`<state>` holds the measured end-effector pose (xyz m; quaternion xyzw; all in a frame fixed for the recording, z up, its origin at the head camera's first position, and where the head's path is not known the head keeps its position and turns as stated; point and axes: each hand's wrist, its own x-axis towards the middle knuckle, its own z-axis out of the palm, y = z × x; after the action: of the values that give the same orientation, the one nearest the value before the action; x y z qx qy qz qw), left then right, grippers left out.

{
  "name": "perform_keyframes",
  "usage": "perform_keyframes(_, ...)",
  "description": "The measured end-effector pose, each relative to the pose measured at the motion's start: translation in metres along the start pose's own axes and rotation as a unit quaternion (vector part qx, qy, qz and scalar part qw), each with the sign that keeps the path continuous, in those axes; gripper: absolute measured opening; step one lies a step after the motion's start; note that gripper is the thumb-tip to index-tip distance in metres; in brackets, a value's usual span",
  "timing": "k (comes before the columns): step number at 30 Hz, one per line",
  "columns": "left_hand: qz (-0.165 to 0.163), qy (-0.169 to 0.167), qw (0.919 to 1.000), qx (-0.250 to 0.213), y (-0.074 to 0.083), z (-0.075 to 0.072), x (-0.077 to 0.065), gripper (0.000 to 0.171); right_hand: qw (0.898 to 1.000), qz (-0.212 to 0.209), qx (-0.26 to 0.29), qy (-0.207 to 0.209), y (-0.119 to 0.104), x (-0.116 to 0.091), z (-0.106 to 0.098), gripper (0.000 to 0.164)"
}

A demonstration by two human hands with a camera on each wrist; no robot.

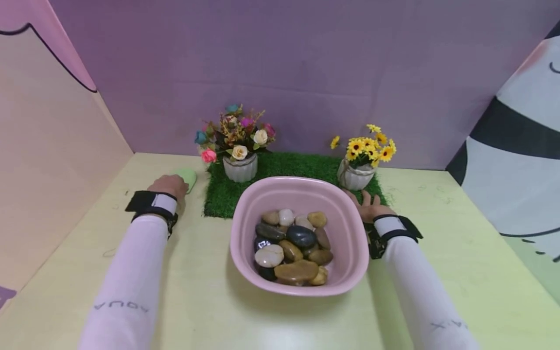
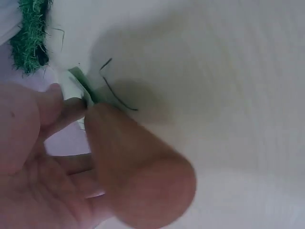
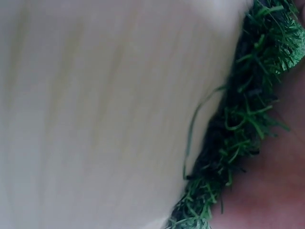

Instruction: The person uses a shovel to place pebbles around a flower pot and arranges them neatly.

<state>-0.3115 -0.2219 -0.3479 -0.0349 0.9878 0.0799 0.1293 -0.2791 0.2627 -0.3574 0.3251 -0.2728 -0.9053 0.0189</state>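
I see plain pink on the rounded-square basin point(image 1: 343, 243), black, brown and cream across smooth oval stones point(image 1: 296, 270), deep green on the rectangular artificial-grass mat point(image 1: 302, 165), pale green on one rounded piece point(image 1: 188, 176).

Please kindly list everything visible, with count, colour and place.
Basin: 1, pink, table centre
Stones: over ten, mixed, in basin
Grass mat: 1, green, behind basin
Mixed-flower pot: 1, whitish, on mat's left
Yellow-flower pot: 1, whitish, on mat's right
Tool: 1, green and brown, left of mat
Strands: few, green, on table
Table: 1, pale yellow, underneath
Back wall: 1, purple, behind
Side panels: 2, multicoloured, both sides
Wrist straps: 2, black, both wrists
Sleeves: 2, whitish, on arms
Left hand: 1, bare, gripping tool
Right hand: 1, bare, beside basin
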Motion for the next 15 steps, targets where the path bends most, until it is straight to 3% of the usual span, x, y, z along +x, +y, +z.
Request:
perform_keyframes(3,-0.024,0.069,0.9971,-0.018,-0.002,0.005,0.006,0.031,1.000,-0.005,-0.004,-0.018,0.004,-0.001,0.000,0.054)
perform_keyframes(6,-0.036,0.120,0.9921,-0.006,0.000,0.009,0.004,0.025,0.999,-0.008,-0.050,-0.010,0.014,-0.010,-0.001,0.054)
perform_keyframes(13,-0.029,0.158,0.9870,0.005,0.005,0.009,0.000,0.023,1.000,-0.005,-0.016,-0.014,0.009,-0.003,-0.001,0.056)
perform_keyframes(14,-0.026,0.161,0.9865,0.004,0.005,0.009,-0.001,0.021,0.998,0.002,0.064,-0.027,0.004,0.002,0.000,0.057)
perform_keyframes(15,-0.025,0.163,0.9862,0.000,0.006,0.008,-0.002,0.020,0.988,0.008,0.152,-0.039,0.003,0.004,-0.001,0.057)
